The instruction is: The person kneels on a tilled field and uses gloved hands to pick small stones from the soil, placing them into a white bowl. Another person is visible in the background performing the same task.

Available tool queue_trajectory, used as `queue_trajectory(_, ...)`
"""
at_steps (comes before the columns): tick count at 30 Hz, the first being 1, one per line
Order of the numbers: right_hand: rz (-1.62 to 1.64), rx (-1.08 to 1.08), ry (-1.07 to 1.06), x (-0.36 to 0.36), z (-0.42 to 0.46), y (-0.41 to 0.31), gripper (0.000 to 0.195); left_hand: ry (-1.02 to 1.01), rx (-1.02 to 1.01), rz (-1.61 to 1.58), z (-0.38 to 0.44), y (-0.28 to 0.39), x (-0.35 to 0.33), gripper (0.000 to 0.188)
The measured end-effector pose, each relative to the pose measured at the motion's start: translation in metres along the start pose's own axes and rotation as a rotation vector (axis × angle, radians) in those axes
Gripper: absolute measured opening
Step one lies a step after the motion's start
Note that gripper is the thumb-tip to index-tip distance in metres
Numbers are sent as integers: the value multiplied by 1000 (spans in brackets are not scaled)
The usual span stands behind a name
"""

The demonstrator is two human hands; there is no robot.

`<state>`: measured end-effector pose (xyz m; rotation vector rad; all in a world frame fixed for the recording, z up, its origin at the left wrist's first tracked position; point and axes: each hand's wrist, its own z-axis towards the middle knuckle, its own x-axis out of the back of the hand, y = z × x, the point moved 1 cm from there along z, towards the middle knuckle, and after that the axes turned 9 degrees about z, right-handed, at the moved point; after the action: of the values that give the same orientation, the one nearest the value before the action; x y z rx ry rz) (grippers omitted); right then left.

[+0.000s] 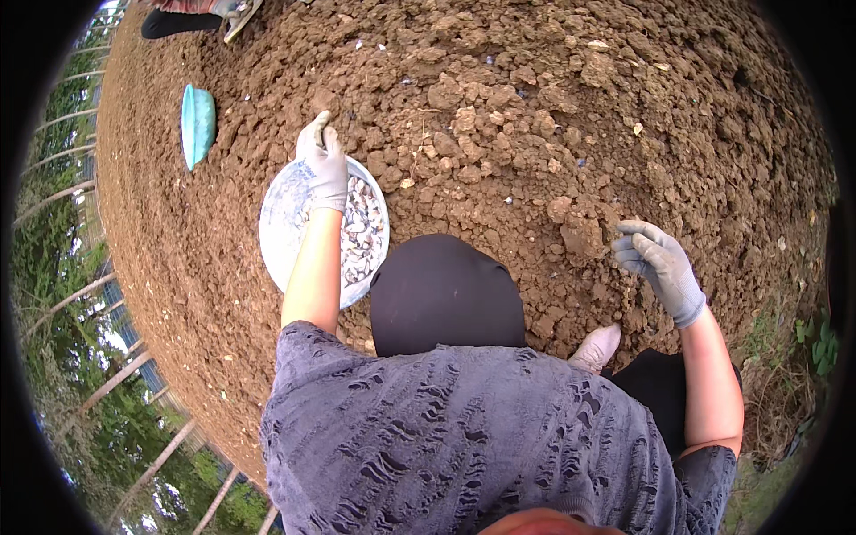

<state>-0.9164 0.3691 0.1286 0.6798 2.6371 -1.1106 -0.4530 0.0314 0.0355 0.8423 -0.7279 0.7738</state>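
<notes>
My left hand (pixel 322 157), in a pale, soil-stained knit glove, reaches across a white basin (pixel 275 221). Its fingertips extend past the far rim, over the soil; whether they pinch anything is hidden. Inside the basin, mostly to its right side, lie many small pale pieces (pixel 361 231) with dark edges, perhaps garlic cloves. Out to the right, my right hand (pixel 659 264) wears a similar glove and hovers low above the clods. Its fingers are bent with the thumb across them, and I cannot make out whether something small sits between them.
Loose brown soil (pixel 468 154) with clods surrounds me. A turquoise basin (pixel 200 127) stands at far left. Another person's gloved hand (pixel 241 19) shows at top left. My dark-clad knee (pixel 447 294) is beside the white basin. Weeds (pixel 776 348) edge the right; poles and trees line the left.
</notes>
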Motion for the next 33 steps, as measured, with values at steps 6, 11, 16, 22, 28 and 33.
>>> queue_trajectory(6,-33,-34,29,-12,9,5,43,-430,796,253,-138,-84,57,73)
queue_trajectory(11,-103,-45,10,-13,8,15,44,-525,249,663,-145,-49,15,80)
queue_trajectory(16,-166,-46,31,-13,4,18,40,-545,148,619,-141,-36,17,60)
queue_trajectory(22,-221,21,55,-16,-2,17,38,-418,374,478,-163,-96,10,46)
queue_trajectory(28,-235,117,89,-20,-8,17,34,50,791,-607,-170,-121,42,27)
queue_trajectory(33,-199,44,107,-28,-6,22,32,-23,1104,-1382,-121,-54,73,30)
